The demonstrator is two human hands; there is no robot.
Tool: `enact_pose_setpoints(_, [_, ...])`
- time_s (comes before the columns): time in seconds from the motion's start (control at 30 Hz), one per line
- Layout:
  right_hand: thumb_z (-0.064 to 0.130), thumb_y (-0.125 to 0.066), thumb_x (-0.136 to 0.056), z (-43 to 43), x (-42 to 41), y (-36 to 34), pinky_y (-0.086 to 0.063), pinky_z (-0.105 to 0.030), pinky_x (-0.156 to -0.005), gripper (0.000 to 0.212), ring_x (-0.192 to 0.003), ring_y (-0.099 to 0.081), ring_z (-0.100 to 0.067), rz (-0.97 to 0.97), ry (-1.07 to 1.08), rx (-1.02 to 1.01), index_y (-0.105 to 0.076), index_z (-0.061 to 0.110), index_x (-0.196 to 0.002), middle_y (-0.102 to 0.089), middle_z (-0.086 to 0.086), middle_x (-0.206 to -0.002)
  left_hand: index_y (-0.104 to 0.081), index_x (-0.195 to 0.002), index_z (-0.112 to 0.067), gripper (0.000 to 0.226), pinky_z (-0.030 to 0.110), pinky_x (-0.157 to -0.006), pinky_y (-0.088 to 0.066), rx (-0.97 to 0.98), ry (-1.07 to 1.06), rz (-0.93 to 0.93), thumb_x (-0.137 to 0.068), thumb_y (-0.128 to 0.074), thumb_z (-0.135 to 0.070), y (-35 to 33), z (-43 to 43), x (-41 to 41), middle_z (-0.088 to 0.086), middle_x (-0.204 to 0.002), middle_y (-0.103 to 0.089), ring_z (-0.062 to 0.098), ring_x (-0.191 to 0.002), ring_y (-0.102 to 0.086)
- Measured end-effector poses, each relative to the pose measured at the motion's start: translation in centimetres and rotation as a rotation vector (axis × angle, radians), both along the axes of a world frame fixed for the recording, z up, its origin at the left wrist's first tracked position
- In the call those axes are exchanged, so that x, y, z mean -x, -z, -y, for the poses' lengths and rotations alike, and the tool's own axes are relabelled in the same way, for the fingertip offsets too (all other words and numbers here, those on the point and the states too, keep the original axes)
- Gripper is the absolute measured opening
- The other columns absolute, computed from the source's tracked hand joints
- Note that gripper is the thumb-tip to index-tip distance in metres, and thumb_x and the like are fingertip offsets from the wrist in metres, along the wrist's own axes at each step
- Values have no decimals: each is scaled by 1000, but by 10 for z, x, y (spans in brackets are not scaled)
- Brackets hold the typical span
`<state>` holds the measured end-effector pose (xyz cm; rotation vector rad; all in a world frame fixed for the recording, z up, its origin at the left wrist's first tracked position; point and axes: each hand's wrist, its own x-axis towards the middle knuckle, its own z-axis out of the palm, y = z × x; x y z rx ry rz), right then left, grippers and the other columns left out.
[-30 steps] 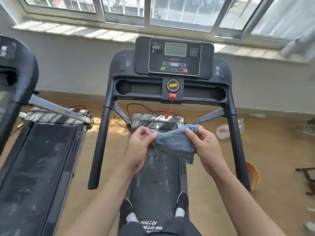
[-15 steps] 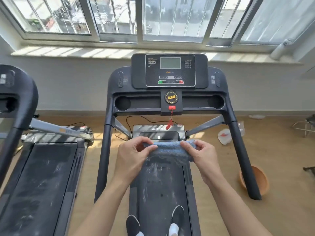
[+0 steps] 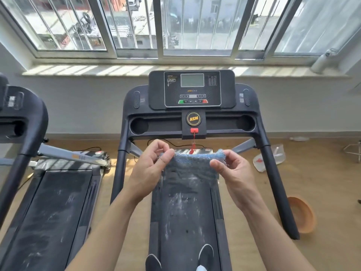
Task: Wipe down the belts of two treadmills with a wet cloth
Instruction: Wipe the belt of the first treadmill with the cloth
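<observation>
I stand on the middle treadmill, whose dusty black belt (image 3: 185,208) runs under my feet. A blue-grey cloth (image 3: 192,165) is stretched between both hands at chest height above the belt. My left hand (image 3: 150,169) pinches its left edge and my right hand (image 3: 232,173) pinches its right edge. The console (image 3: 192,89) with its screen faces me. A second treadmill's streaked belt (image 3: 52,216) lies to my left.
The middle treadmill's handrails (image 3: 273,182) flank me on both sides. An orange basin (image 3: 300,214) sits on the wooden floor at right, with a clear plastic container (image 3: 269,157) beyond it. A red safety cord (image 3: 193,145) hangs from the console. Windows fill the wall ahead.
My view has tilted up toward the windows. Both hands have spread the cloth wider and flatter between them, moving from a bunched hold to a stretched one.
</observation>
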<state>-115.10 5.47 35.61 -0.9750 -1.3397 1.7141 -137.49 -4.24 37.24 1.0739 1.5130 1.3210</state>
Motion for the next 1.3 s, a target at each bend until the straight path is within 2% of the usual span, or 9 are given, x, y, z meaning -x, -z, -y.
enact_pose_setpoints(0.1, [17, -86, -75, -2, -3, -7, -61, -36, -82, 40, -93, -71, -23, 61, -36, -59, -59, 9, -102, -75, -10, -97, -54, -96, -15, 18, 28, -61, -52, 27, -89, 120, -110, -55, -27, 0, -6, -6, -1, -78, -61, 15, -71, -61])
enact_pose_setpoints(0.23, [34, -91, -77, -11, -8, 4, -57, -64, -85, 46, -90, -70, -39, 264, 15, -111, -52, 24, -100, -71, -21, -102, -56, -100, -28, 34, 69, -65, -51, 119, -112, 133, -98, -66, -60, 17, -4, -11, 39, -89, -60, 59, -77, -60])
enact_pose_setpoints(0.43, [26, -82, -87, -17, -13, 17, -61, -47, -72, 45, -76, -72, -18, 577, 32, -339, -53, 41, -117, -75, 4, -90, -59, -119, -39, 45, 50, -82, -66, 171, -64, -13, -88, -87, -23, 24, 5, -26, 4, -114, -75, 29, -92, -79])
enact_pose_setpoints(0.57, [19, -73, -96, -17, -15, 18, -63, -50, -72, 32, -81, -76, -12, 527, 25, -295, -56, 37, -117, -79, 10, -92, -62, -121, -49, 57, 43, -85, -66, 220, -59, 40, -76, -96, -40, 29, 5, -22, -1, -123, -70, 25, -102, -77])
enact_pose_setpoints(0.67, [19, -66, -100, -14, -17, 19, -60, -55, -68, 26, -79, -75, -19, 496, 46, -280, -57, 37, -117, -78, 9, -92, -67, -114, -43, 38, 38, -76, -64, 192, -64, 70, -88, -88, -25, 33, 3, -22, 8, -119, -74, 27, -99, -77])
enact_pose_setpoints(0.8, [15, -62, -103, -3, -13, 14, -57, -57, -65, 22, -78, -72, -27, 420, 77, -308, -60, 32, -117, -76, 2, -94, -66, -125, -19, 43, 66, -99, -56, 241, -214, 379, -87, -85, -11, 51, 0, -24, 19, -116, -76, 48, -112, -70])
enact_pose_setpoints(0.97, [10, -60, -103, 9, -4, -12, -61, -57, -71, 21, -87, -74, -27, 277, 22, -325, -61, 22, -120, -75, -3, -100, -67, -138, -5, 60, 31, -80, -63, 386, 30, 877, -80, -82, -9, 66, 10, -36, 20, -134, -71, 27, -104, -73])
enact_pose_setpoints(1.2, [4, -63, -101, 15, 2, -38, -56, -65, -76, 20, -92, -70, -38, 216, -102, -273, -64, 15, -117, -75, -10, -101, -62, -147, -5, 78, 50, -127, -34, 313, 80, 1188, -80, -94, -31, 99, 19, -57, 21, -155, -55, 36, -144, -52])
enact_pose_setpoints(1.3, [4, -62, -101, 12, -3, -37, -58, -61, -76, 20, -94, -70, -42, 173, -83, -173, -64, 13, -118, -74, -13, -101, -67, -141, -4, 62, 40, -109, -53, 190, -33, 1285, -85, -87, -23, 100, 19, -62, 20, -143, -65, 32, -124, -68])
